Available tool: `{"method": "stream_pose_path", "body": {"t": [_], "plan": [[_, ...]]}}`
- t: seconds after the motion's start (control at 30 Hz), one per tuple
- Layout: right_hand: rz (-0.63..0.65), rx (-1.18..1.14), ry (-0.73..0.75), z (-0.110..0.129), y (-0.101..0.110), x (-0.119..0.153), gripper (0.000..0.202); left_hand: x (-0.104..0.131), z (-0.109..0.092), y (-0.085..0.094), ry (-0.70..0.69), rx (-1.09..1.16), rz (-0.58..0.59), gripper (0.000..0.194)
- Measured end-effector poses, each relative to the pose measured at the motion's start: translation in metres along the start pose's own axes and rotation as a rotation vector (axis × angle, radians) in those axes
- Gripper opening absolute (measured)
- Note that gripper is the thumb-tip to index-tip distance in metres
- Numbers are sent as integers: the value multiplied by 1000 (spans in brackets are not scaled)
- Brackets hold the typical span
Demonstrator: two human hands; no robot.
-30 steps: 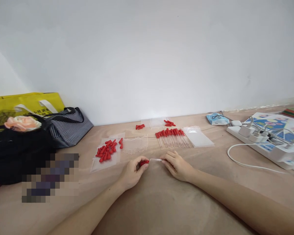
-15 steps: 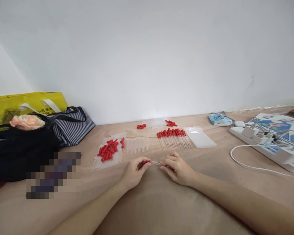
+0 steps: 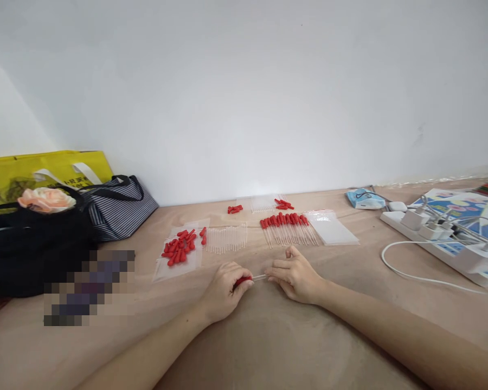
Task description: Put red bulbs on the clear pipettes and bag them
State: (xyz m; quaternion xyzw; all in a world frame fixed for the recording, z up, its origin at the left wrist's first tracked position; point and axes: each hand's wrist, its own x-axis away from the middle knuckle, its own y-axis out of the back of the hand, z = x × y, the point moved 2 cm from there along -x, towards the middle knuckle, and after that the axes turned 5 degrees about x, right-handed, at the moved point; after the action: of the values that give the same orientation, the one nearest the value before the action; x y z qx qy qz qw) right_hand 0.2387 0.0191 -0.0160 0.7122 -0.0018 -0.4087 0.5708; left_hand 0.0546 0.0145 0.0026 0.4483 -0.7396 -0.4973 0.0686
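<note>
My left hand (image 3: 226,291) is closed around a red rubber bulb (image 3: 242,281), much of it covered by the fingers. A thin clear glass tube (image 3: 260,277) runs from the bulb across to my right hand (image 3: 296,274), which pinches its other end. Beyond the hands, a row of droppers with red bulbs (image 3: 285,221) lies side by side. To their left is a row of bare clear tubes (image 3: 228,239). Farther left, loose red bulbs (image 3: 180,248) are heaped on a clear plastic bag (image 3: 161,270).
A clear zip bag (image 3: 335,231) lies right of the droppers. Small red bulbs (image 3: 235,209) sit near the wall. A white power strip (image 3: 439,246) with a looping cable is at right. At left stand a black bag (image 3: 36,254), a striped bag (image 3: 120,211) and a yellow bag (image 3: 8,169).
Both hands keep their grips on the bulb and tube. My left hand has shifted slightly down, and the tube now lies more level. The things on the table stay put.
</note>
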Motion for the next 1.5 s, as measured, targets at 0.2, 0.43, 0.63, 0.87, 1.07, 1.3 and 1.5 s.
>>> {"method": "stream_pose_path", "body": {"t": [0.2,0.43,0.63,0.87,1.07,1.3,1.5], "plan": [[-10,-16,-35,6,0,1,18,1,-4,-1,-116,-35,-10,21],[15,-61,-77,12,-2,-1,20,2,-4,-3,-150,-39,-9,22],[53,-69,-109,15,-3,-2,21,3,-4,-4,-153,-55,9,24],[111,-80,-140,13,-4,-4,21,2,-3,-3,-137,-45,3,23],[126,-125,-184,9,2,-4,22,2,0,1,-60,-36,-28,19],[100,-139,-153,9,-2,0,22,2,-2,-3,-159,-33,2,27],[120,-148,-152,7,-3,-1,22,0,-1,-1,-104,20,48,30]]}}
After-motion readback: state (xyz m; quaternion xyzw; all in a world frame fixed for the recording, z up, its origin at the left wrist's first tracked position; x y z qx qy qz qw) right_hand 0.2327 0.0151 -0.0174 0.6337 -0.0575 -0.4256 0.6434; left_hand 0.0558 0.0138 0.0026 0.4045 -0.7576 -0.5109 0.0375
